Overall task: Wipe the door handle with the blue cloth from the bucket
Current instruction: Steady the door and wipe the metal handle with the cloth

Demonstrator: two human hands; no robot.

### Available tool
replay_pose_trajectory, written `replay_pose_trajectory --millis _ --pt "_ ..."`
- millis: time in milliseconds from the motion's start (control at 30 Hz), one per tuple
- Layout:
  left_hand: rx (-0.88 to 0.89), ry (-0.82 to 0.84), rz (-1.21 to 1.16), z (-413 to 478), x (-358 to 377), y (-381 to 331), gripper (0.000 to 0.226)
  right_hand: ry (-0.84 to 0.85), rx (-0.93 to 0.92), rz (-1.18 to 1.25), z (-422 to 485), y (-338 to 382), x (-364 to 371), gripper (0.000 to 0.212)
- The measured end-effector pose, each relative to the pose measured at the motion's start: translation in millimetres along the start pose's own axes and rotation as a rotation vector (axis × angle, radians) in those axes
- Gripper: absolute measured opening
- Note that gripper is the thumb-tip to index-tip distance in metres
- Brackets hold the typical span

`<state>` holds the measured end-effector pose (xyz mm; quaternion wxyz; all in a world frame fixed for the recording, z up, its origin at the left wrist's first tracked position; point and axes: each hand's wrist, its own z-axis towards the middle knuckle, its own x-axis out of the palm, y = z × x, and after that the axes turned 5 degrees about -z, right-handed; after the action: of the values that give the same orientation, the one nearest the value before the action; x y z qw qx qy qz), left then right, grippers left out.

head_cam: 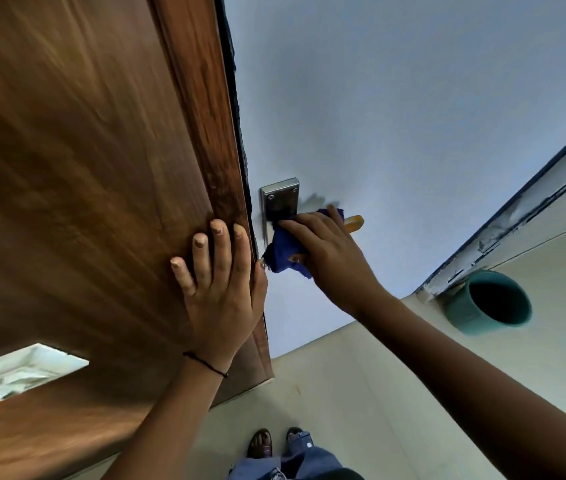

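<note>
A metal door handle plate (279,199) is fixed to the pale blue door (395,116), just right of the brown wooden frame (84,168). My right hand (330,251) is closed around a dark blue cloth (283,251) and presses it against the lower part of the handle, hiding the lever; only its yellowish tip (356,223) pokes out past my fingers. My left hand (220,282) lies flat with fingers spread on the wooden frame's edge, holding nothing. A teal bucket (489,303) stands on the floor by the wall at the right.
Pale floor tiles (361,393) stretch below the door. My sandalled feet (276,443) and jeans show at the bottom edge. A skirting strip (517,216) runs along the right wall above the bucket. A light opening (11,372) cuts the wood at lower left.
</note>
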<state>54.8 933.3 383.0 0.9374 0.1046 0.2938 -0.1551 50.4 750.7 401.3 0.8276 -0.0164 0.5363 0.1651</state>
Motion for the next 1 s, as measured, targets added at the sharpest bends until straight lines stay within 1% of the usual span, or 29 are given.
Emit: replay_pose_trajectory --millis 67,167,267,333,433,467,567,633,733,833,933,1000 --pt "0.004 0.006 0.009 0.9 -0.8 0.4 0.089 -0.008 0.015 0.0 -0.3 5.5 -2.1 0.051" --pt "-0.005 0.016 -0.007 2.0 -2.6 0.2 0.092 0.007 0.007 -0.004 -0.1 -10.5 -7.5 0.042" --pt "-0.002 0.003 0.001 0.6 -2.0 0.6 0.091 0.035 0.045 -0.002 -4.5 -34.6 -14.2 0.043" --pt "-0.007 0.005 0.004 1.3 -1.8 0.0 0.09 0.007 0.057 0.022 -7.3 -40.2 -17.1 0.043" --pt "-0.011 0.008 0.009 2.1 -1.2 -0.7 0.089 -0.039 0.029 0.062 -3.7 -21.0 -13.5 0.043" --pt "-0.011 0.011 0.012 2.3 -1.5 -0.8 0.089 -0.05 0.013 0.052 -2.7 -10.6 -8.0 0.042" --pt "-0.005 0.011 -0.003 1.3 -2.7 -0.4 0.088 -0.056 0.032 -0.011 -3.8 8.9 4.7 0.05" --pt "0.002 0.01 -0.008 1.8 -3.3 -0.3 0.088 -0.074 0.014 -0.05 -5.2 4.5 4.3 0.051" --pt "-0.007 0.015 -0.024 2.1 -4.8 0.0 0.09 -0.103 -0.039 -0.08 -8.8 -14.7 -0.7 0.044" --pt "-0.004 0.016 -0.023 2.8 -5.1 -0.9 0.09 -0.112 0.01 -0.081 -14.9 -41.2 -10.1 0.037" --pt "-0.003 0.023 -0.013 3.7 -4.9 -2.0 0.09 -0.079 0.1 -0.006 -21.5 -56.4 -17.0 0.043" --pt "-0.003 0.02 -0.005 3.4 -4.2 -1.9 0.09 -0.113 0.133 0.046 -21.5 -48.7 -10.6 0.041"
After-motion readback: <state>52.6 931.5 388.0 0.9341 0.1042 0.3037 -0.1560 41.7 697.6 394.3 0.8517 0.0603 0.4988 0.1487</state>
